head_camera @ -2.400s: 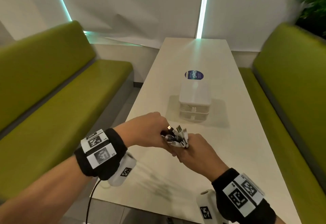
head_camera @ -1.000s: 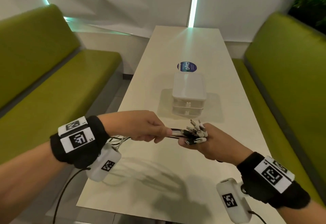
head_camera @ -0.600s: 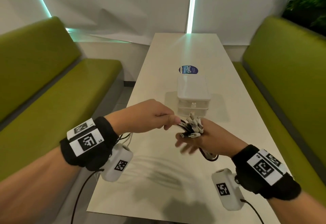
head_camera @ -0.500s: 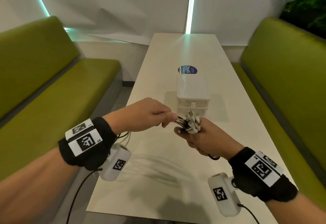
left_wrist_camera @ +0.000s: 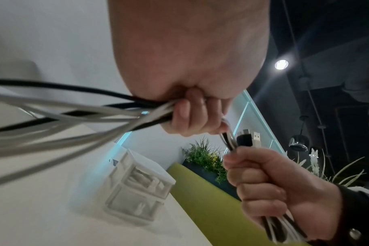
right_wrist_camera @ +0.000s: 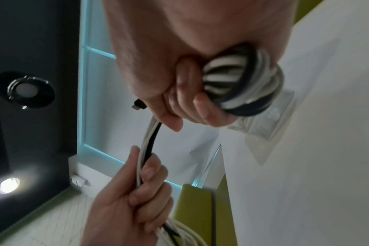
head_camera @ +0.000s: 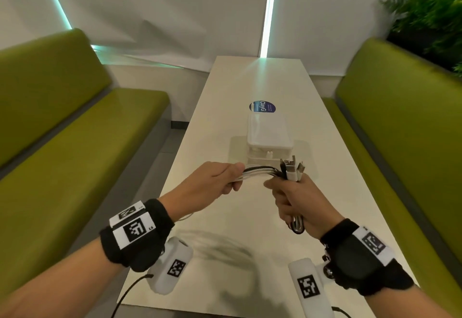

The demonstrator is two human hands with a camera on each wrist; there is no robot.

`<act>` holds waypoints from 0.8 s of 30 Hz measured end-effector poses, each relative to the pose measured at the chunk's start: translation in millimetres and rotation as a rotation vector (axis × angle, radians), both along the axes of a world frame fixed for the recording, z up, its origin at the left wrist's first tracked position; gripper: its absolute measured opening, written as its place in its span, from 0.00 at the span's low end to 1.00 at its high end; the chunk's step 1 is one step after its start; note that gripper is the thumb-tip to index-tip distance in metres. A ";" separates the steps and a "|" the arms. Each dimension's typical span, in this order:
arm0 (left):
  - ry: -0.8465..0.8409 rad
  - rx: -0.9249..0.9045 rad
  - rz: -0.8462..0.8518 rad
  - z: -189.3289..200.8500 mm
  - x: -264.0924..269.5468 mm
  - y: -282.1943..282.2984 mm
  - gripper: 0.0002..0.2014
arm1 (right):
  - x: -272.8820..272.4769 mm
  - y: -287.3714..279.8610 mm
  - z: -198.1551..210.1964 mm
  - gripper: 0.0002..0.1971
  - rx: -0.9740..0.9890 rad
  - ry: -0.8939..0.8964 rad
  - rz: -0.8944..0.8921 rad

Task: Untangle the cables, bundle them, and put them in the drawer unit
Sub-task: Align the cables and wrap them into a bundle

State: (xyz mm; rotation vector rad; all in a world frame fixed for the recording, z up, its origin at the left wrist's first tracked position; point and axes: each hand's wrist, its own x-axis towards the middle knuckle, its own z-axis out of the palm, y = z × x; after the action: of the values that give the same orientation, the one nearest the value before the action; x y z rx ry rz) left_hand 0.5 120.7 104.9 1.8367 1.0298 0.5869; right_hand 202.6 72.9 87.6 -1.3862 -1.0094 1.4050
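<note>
Above the surface (head_camera: 250, 220), the right hand (head_camera: 295, 200) grips the coiled cables (head_camera: 257, 170) below their plugs, the left hand (head_camera: 212, 185) clenches the limp, springy strands; grasp the coil's middle.

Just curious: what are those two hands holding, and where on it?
Both hold the cables. The right hand grips the bundle just below the plugs; the left hand grips the loose strands beside it.

green benches (head_camera: 62, 142) – white table (head_camera: 250, 217)
</note>
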 end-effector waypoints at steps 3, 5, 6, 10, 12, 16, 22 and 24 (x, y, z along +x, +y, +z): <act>-0.037 0.065 0.075 -7.3 11.8 -5.7 0.25 | -8.5 -1.1 -0.1 0.13 0.023 0.091 -0.033; -0.067 0.114 0.119 -15.6 21.0 -12.7 0.24 | -14.7 -2.5 -2.1 0.14 0.075 0.024 -0.066; -0.061 0.153 0.129 -21.4 25.2 -16.0 0.24 | -17.2 -3.6 -4.0 0.15 0.099 0.003 -0.078; -0.045 0.235 0.127 -37.5 36.3 -27.5 0.23 | -19.2 -9.0 -10.6 0.19 0.155 -0.008 -0.076; -0.041 0.250 0.115 -36.5 40.9 -30.4 0.22 | -20.0 -9.9 -12.1 0.20 0.173 0.016 -0.073; -0.053 0.235 0.106 -31.8 45.2 -26.4 0.22 | -21.1 -8.8 -11.5 0.21 0.169 0.196 -0.064; 0.021 0.348 0.108 -34.8 52.0 -29.8 0.23 | -24.2 -3.6 -10.5 0.30 0.151 0.185 -0.122; 0.077 0.396 0.104 -35.2 56.8 -30.7 0.24 | -27.5 1.9 -14.0 0.38 0.108 0.161 -0.160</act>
State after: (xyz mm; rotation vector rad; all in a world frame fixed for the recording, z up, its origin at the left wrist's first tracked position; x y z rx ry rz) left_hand 57.3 89.9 69.7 2.1716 1.1246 0.8352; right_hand 175.1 74.8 73.6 -1.2264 -0.8384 1.3021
